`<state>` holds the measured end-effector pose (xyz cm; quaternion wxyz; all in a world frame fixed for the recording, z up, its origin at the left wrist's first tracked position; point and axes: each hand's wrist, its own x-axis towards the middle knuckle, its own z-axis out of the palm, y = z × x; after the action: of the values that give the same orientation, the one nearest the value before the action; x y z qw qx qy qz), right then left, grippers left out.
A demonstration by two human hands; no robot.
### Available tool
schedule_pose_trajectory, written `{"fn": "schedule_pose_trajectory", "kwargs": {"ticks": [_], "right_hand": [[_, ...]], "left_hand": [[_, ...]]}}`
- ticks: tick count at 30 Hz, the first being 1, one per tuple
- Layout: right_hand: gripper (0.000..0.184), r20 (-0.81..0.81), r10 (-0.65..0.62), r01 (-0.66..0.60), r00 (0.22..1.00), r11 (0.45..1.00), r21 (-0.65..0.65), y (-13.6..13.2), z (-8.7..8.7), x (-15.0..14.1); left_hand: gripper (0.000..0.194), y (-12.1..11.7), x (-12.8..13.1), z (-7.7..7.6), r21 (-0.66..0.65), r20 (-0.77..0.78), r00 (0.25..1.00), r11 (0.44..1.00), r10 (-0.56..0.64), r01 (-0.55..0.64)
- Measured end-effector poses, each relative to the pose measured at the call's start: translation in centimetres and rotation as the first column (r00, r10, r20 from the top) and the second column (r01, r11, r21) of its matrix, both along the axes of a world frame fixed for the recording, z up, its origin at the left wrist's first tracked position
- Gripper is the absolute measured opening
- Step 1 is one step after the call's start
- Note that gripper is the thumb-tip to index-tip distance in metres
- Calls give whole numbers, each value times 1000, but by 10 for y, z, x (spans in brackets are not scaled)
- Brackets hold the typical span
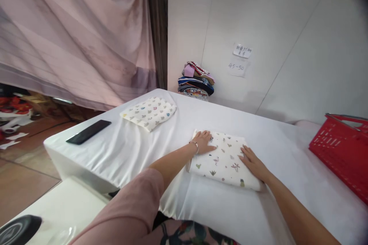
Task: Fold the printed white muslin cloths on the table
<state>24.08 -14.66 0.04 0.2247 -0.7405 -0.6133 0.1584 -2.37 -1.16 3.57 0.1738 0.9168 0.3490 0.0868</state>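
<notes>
In front of me a folded white cloth (221,160) printed with small plants and birds lies flat on the white-covered table (143,153). My left hand (203,142), with a bracelet at the wrist, rests on its upper left corner, fingers stretched out. On its right edge lies my right hand (254,162), palm down with the fingers spread. Neither hand grips the cloth. Farther left on the table is a second folded white cloth (151,111) with grey, blue and red motifs, out of touch of both hands.
A dark flat phone-like slab (89,131) lies near the table's left edge. The red plastic basket (339,153) stands at the right. Against the wall sits a stack of folded fabrics (197,80). At lower left, a white surface (66,203) bears a black round object (21,229).
</notes>
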Motion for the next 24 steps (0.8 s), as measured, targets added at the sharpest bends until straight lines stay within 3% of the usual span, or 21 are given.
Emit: {"fn": "schedule_pose_trajectory", "kwargs": {"ticks": [2,4,7,9,24], "right_hand": [[57,-79,-42,43,996,999,3,-17,0,0],[54,-161,-83,87,983,996,19,-29,-1,-2],[50,-266,-125,151,956,986,78,-37,-2,-5],[49,-312,-142,184,939,977,109,-38,-3,-7],[46,-341,-147,218,928,959,181,-40,-6,-11]], "left_hand": [[62,2,-5,1,-20,128,989,997,77,-75],[51,4,-14,2,-62,269,928,966,257,-250],[36,6,-32,0,-168,345,780,852,522,-496],[31,6,-41,-2,-223,320,727,794,608,-566],[26,29,-28,-2,-373,105,664,649,740,-664]]}}
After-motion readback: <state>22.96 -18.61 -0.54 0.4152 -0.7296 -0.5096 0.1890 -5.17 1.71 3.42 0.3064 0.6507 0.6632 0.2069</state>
